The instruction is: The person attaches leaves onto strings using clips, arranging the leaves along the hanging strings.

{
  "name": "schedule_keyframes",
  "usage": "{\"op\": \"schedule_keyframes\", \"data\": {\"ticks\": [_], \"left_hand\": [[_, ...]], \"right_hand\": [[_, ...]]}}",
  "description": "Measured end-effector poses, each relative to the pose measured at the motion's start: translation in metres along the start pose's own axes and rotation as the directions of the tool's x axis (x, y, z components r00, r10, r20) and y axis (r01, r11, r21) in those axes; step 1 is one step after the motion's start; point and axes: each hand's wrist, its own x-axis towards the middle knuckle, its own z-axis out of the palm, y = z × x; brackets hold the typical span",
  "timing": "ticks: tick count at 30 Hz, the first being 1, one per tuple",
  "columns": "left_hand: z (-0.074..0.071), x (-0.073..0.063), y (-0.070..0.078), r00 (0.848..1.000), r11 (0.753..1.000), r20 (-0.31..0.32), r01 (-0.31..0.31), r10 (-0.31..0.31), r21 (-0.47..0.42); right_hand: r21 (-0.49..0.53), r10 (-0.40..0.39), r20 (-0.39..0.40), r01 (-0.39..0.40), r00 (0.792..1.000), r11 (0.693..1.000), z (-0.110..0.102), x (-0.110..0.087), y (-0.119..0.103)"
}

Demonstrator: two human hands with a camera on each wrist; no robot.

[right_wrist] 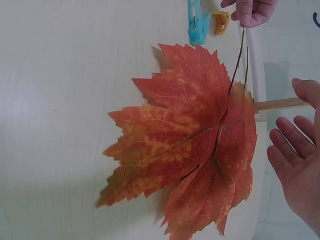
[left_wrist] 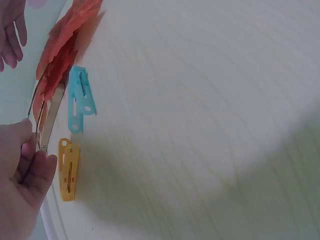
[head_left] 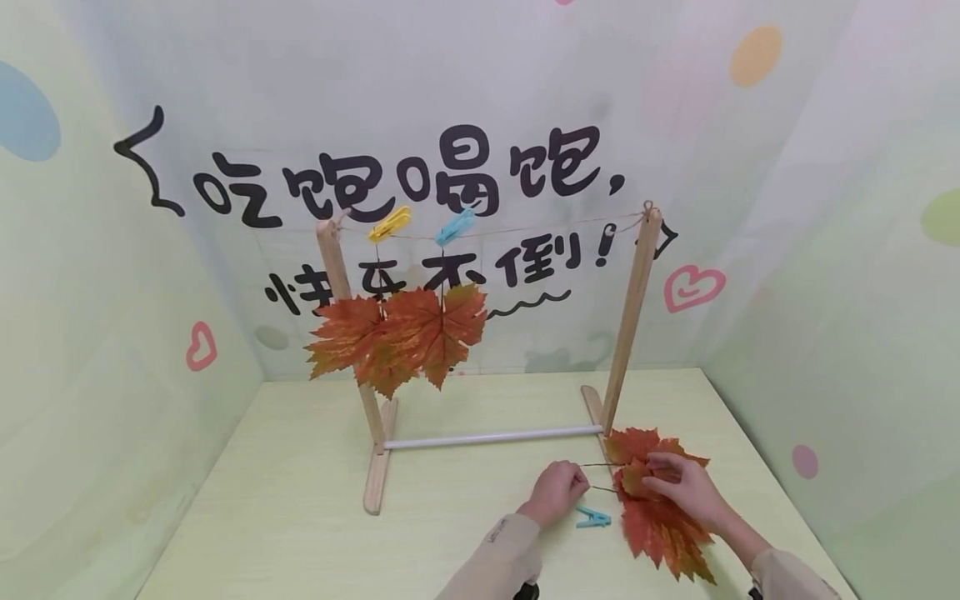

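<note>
Two red-orange maple leaves (right_wrist: 165, 135) overlap at the right of the table, their thin dark stems pointing toward my left hand (head_left: 557, 493). That hand (left_wrist: 25, 170) pinches the stem ends between thumb and fingers. My right hand (head_left: 686, 492) overlaps the leaves (head_left: 663, 542) in the head view. In the right wrist view, the same hand (right_wrist: 300, 155) has loosely bent fingers holding nothing, beside the leaves. A blue clothespin (head_left: 594, 517) lies just below the stems. Next to it is a yellow clothespin (left_wrist: 69, 170), hidden by my left hand in the head view.
A wooden stand has a left post (head_left: 335, 262), a right post (head_left: 632, 321) and a white crossbar (head_left: 495, 437). Along its string (head_left: 525, 227), a yellow clothespin (head_left: 391, 224) and a blue clothespin (head_left: 455, 226) hold two hanging maple leaves (head_left: 442, 329). Printed fabric walls surround the table.
</note>
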Motion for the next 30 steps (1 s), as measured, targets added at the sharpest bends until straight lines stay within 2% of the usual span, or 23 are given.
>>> {"op": "schedule_keyframes", "data": {"ticks": [5, 7, 8, 10, 14, 16, 17, 19, 24, 30], "left_hand": [[-0.008, 0.002, 0.005, 0.996, 0.986, -0.067, 0.051, -0.062, -0.162], [-0.010, 0.003, 0.008, 0.991, 0.962, -0.084, 0.077, -0.103, -0.260], [-0.010, 0.003, 0.010, 0.989, 0.941, -0.088, 0.087, -0.122, -0.327], [-0.010, 0.005, 0.015, 0.981, 0.874, -0.081, 0.120, -0.178, -0.470], [-0.010, 0.006, 0.028, 0.963, 0.695, -0.083, 0.124, -0.256, -0.708], [-0.011, 0.007, 0.035, 0.954, 0.638, -0.095, 0.113, -0.284, -0.762], [-0.011, 0.007, 0.038, 0.950, 0.623, -0.102, 0.110, -0.295, -0.775], [-0.012, 0.007, 0.043, 0.941, 0.602, -0.113, 0.110, -0.320, -0.791], [-0.013, 0.006, 0.050, 0.924, 0.603, -0.132, 0.122, -0.359, -0.789], [-0.012, 0.006, 0.051, 0.905, 0.561, -0.142, 0.121, -0.402, -0.819]], "right_hand": [[-0.010, -0.039, -0.006, 0.039, 0.999, 0.999, -0.007, 0.001, -0.003], [-0.009, -0.052, -0.013, 0.052, 0.999, 0.999, -0.010, 0.001, -0.005], [-0.016, -0.061, -0.019, 0.061, 0.998, 0.998, -0.011, 0.001, -0.006], [-0.030, -0.090, -0.029, 0.089, 0.996, 0.996, -0.014, 0.001, -0.008], [-0.049, -0.138, -0.059, 0.135, 0.989, 0.990, -0.019, 0.001, -0.012], [-0.057, -0.163, -0.070, 0.159, 0.984, 0.986, -0.021, 0.002, -0.015], [-0.061, -0.169, -0.076, 0.165, 0.983, 0.984, -0.022, 0.003, -0.016], [-0.071, -0.183, -0.084, 0.178, 0.979, 0.982, -0.023, 0.005, -0.018], [-0.080, -0.198, -0.085, 0.191, 0.976, 0.978, -0.025, 0.007, -0.022], [-0.084, -0.207, -0.084, 0.200, 0.975, 0.976, -0.024, 0.008, -0.024]]}}
